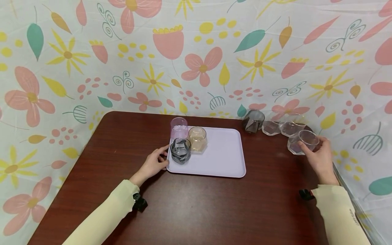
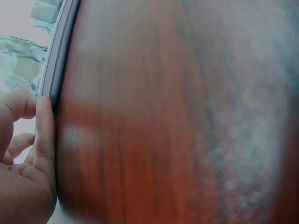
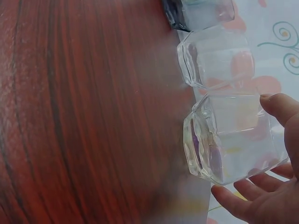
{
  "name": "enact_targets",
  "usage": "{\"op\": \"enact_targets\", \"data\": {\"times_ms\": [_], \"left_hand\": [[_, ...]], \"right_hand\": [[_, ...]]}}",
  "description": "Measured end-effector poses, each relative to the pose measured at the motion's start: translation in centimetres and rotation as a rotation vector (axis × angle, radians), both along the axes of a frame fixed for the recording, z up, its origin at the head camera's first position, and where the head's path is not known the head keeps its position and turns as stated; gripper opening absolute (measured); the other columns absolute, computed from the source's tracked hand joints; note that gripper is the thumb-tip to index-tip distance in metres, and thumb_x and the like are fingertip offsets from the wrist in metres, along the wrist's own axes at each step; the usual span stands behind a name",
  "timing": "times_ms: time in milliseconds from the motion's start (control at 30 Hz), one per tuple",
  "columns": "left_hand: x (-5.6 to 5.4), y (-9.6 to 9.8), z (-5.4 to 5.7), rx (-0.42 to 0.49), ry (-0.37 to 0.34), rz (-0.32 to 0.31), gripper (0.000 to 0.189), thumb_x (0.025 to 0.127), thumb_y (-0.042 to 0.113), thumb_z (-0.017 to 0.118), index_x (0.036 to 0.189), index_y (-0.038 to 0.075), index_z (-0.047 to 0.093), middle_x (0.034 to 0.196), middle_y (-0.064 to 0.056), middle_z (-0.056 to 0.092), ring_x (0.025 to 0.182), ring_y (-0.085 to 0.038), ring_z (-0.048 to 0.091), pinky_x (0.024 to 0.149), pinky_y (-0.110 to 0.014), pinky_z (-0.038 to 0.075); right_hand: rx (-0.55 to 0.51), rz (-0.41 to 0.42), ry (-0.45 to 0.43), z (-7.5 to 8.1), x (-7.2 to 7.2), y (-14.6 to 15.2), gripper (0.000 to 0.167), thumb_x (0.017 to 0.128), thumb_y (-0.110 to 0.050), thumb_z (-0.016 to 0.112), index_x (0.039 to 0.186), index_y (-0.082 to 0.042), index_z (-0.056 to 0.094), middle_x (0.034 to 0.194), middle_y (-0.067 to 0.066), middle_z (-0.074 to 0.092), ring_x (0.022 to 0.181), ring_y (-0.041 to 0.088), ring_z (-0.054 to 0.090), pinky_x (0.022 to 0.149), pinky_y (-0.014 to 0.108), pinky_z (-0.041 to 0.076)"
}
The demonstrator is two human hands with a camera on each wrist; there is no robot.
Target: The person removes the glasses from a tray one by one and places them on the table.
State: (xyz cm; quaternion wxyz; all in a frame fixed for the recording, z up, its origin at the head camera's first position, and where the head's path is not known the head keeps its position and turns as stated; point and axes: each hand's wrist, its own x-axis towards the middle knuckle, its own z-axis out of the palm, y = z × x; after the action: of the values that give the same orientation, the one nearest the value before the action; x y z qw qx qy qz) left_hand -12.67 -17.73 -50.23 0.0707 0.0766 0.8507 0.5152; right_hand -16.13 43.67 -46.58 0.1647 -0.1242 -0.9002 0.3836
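Clear glass point(image 3: 236, 137): colourless, faceted base; was at the right of the table point(image 1: 196, 207), near another clear glass point(image 1: 292, 127).
Right hand point(image 1: 320, 159): fingers curled partway, held clear glass.
Tray point(image 1: 220, 153): pale lilac; bore pink glass point(image 1: 179, 128), yellowish glass point(image 1: 197, 141), grey glass point(image 1: 180, 153).
Left hand point(image 1: 153, 160): fingers pinched tray's left rim.

The sort of room cannot be told: a dark wood-grain surface point(image 1: 196, 211) stands against a floral-printed cloth hanging point(image 1: 196, 54), which screens off whatever lies behind it.
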Motion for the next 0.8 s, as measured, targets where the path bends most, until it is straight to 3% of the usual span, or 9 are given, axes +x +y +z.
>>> {"op": "enact_targets", "data": {"times_ms": [233,433,700,800], "left_hand": [[0.02,-0.03,0.01,-0.003,0.000,-0.003,0.070,0.084,-0.007,0.062,0.153,-0.001,0.048,0.116,-0.023,0.058,0.078,-0.017,0.062,0.060,-0.027,0.063],[0.05,-0.03,-0.03,-0.001,0.005,-0.001,0.070,0.083,-0.007,0.062,0.152,-0.001,0.049,0.115,-0.023,0.058,0.077,-0.017,0.063,0.060,-0.027,0.063],[0.02,-0.06,-0.08,0.003,0.008,-0.006,0.070,0.084,-0.007,0.062,0.152,-0.001,0.049,0.115,-0.023,0.058,0.076,-0.017,0.062,0.060,-0.027,0.063],[-0.02,-0.11,-0.05,0.004,0.008,-0.008,0.069,0.084,-0.007,0.062,0.152,-0.001,0.049,0.115,-0.023,0.058,0.076,-0.017,0.062,0.060,-0.027,0.064]], "right_hand": [[-0.012,0.021,-0.008,-0.08,-0.07,0.13,0.075,0.096,-0.029,0.071,0.149,0.009,0.032,0.124,0.008,0.047,0.089,-0.005,0.045,0.065,0.001,0.038],[-0.008,0.026,-0.024,-0.26,-0.03,0.22,0.076,0.097,-0.029,0.070,0.150,0.008,0.030,0.130,0.015,0.046,0.091,-0.007,0.043,0.066,0.000,0.036],[-0.011,0.023,-0.051,-0.29,0.15,0.24,0.077,0.098,-0.031,0.068,0.153,0.006,0.028,0.138,0.022,0.045,0.102,0.008,0.050,0.070,0.000,0.036],[-0.035,0.023,-0.044,-0.26,0.36,0.24,0.076,0.098,-0.030,0.068,0.153,0.005,0.029,0.138,0.019,0.047,0.105,0.005,0.051,0.073,-0.001,0.038]]}}
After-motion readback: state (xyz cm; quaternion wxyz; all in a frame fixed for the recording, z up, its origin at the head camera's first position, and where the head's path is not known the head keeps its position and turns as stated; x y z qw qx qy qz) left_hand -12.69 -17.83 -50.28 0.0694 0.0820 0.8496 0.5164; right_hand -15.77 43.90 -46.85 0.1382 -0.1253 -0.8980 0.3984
